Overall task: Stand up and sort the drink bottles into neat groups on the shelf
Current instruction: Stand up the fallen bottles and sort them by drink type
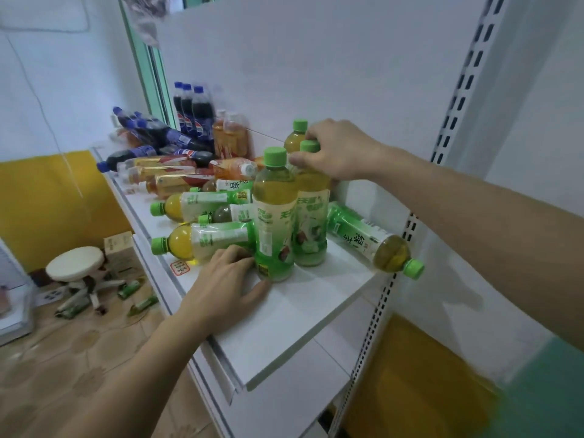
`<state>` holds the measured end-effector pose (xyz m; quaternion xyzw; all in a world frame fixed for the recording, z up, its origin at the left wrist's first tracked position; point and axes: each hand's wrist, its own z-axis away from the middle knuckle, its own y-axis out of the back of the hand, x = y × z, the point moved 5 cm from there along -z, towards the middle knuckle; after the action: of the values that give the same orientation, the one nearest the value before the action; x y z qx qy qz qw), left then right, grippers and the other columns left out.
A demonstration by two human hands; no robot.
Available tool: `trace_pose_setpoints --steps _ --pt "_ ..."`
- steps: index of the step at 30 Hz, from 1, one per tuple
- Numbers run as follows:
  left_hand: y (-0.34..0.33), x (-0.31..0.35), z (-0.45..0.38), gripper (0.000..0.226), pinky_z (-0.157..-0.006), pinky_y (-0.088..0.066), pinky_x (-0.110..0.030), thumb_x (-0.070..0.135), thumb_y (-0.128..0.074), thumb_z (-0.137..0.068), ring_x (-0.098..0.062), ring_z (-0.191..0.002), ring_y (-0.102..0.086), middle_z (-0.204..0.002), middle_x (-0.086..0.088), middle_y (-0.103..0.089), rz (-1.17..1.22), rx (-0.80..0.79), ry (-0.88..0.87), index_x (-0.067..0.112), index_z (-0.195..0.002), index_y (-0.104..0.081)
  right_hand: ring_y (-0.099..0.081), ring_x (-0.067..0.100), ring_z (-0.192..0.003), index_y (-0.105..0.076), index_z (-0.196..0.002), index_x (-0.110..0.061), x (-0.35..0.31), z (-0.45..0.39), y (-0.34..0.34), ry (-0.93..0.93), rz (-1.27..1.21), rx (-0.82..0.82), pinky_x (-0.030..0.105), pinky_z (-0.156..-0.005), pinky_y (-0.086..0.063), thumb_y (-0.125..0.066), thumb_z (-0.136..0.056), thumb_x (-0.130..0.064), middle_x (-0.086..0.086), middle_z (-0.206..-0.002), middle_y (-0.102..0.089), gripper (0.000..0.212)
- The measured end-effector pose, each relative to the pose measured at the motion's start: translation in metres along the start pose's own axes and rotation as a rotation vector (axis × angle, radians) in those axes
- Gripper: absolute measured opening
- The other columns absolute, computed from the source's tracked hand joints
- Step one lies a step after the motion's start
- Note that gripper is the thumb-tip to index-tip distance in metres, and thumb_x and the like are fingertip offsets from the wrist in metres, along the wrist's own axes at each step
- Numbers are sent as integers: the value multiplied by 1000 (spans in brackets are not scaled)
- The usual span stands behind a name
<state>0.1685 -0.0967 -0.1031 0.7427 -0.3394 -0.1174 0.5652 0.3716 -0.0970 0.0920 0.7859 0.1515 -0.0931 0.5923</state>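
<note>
The setting resembles a small shop or a mock retail space. A white metal shelf point(294, 314) of the store-display type runs from near right to far left. Slotted uprights point(467, 77) at the right carry it, and a plain white back panel point(316, 58) stands behind. A price-tag rail point(218, 355) runs along the shelf's front edge. Stock consists of multiple units per product: green-capped tea bottles point(273, 213), orange-labelled bottles point(230, 134) and cola bottles point(192, 112) at the far end. Below left, a wood-pattern floor point(63, 358) holds a round white stool point(76, 263) and a small carton point(118, 245). Yellow wall panels point(47, 200) line the room.
</note>
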Motion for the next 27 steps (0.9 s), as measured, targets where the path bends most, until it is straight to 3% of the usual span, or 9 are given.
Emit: trace_pose_setpoints --steps 5,8,12,16,19,22,23,25,27 --pt "0 0 -1 53 -98 -43 -35 63 -46 -94 -15 -111 -46 -125 6 -52 -21 -3 5 27 -129 -66 -70 19 -62 -57 -99 -14 12 12 -2 -80 -133 63 24 -43 -52 -67 -94 -47 5 -99 -63 34" --pt "-1 -1 -1 57 -99 -44 -37 67 -41 -93 -16 -112 -45 -124 7 -51 -26 -16 14 27 -126 -66 -67 10 -48 -57 -99 -18 12 22 -6 -69 -279 90 23 -43 -51 -69 -93 -46 0 -97 -63 31" --pt "-2 -3 -1 57 -99 -44 -37 67 -43 -93 -14 -111 -45 -123 8 -50 -14 -12 14 28 -127 -66 -69 20 -75 -54 -122 -22 36 56 -8 -77 -533 198 39 -68 -62 -64 -96 -47 1 -104 -65 37" --pt "-2 -3 -1 52 -101 -43 -35 63 -49 -95 -14 -113 -45 -125 7 -51 -4 -10 12 28 -130 -64 -66 19 -85 -61 -111 -19 77 123 -45 -166 -702 487 33 -73 -58 -68 -96 -27 0 -96 -65 18" --pt "-2 -3 -1 53 -101 -43 -36 63 -48 -95 -14 -114 -45 -125 7 -51 -1 -16 11 28 -132 -64 -62 7 -74 -62 -98 -16 99 170 -84 -327 -793 798 22 -68 -53 -71 -91 -11 -4 -85 -63 12" --pt "-2 -3 -1 62 -101 -44 -36 69 -42 -91 -15 -114 -46 -124 6 -52 -10 -18 21 27 -130 -65 -53 10 -66 -56 -99 -16 120 199 -110 -515 -780 1061 22 -62 -50 -71 -89 -11 -4 -83 -55 19" --pt "-1 -2 -1 66 -100 -44 -36 72 -38 -89 -15 -113 -46 -124 6 -53 -14 -19 24 27 -129 -66 -52 8 -66 -54 -104 -17 128 201 -116 -578 -816 1068 19 -61 -49 -73 -90 -18 -4 -87 -53 24" --pt "-1 -3 -1 70 -99 -44 -36 73 -34 -87 -15 -113 -47 -124 6 -53 -19 -23 29 27 -128 -66 -59 5 -75 -52 -116 -19 143 192 -128 -661 -962 930 16 -63 -48 -76 -90 -31 -5 -99 -57 38" --pt "-1 -3 -1 71 -98 -45 -36 74 -33 -87 -15 -112 -47 -124 6 -53 -24 -18 29 27 -129 -66 -64 12 -83 -56 -120 -21 151 181 -138 -670 -1088 763 23 -64 -51 -75 -90 -36 -2 -105 -64 39"
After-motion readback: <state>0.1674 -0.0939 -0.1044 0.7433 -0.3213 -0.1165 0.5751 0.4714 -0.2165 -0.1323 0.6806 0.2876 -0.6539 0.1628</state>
